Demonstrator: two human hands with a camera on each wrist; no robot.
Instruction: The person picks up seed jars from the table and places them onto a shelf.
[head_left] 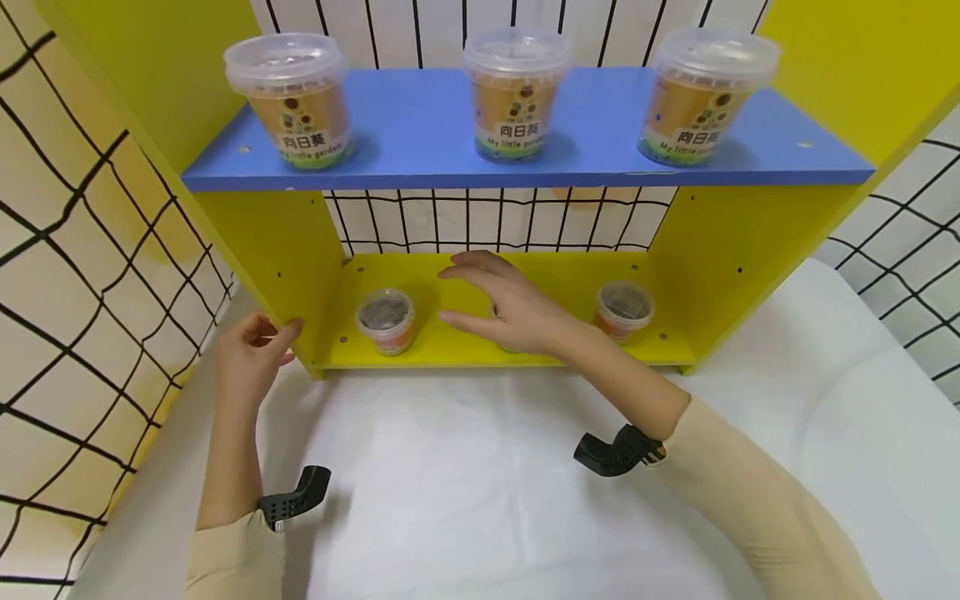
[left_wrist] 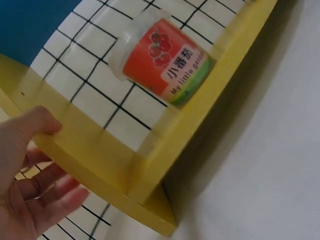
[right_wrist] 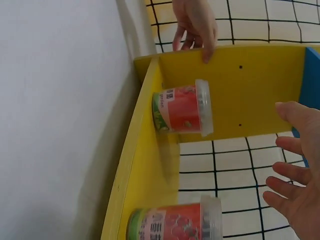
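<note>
Right hand (head_left: 517, 312) spread above middle tub (right_wrist: 172, 225); left hand (head_left: 251, 350) holds shelf side (head_left: 281, 258)

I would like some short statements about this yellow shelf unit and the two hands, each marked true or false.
1. Three lidded plastic cups with orange labels stand on the blue upper shelf board. True.
2. The left hand holds a cup. False: it grips the edge of the yellow side panel.
3. The right hand is inside the lower compartment with spread fingers. True.
4. The red-labelled cup at lower left lies on its side. False: it stands upright.
</note>
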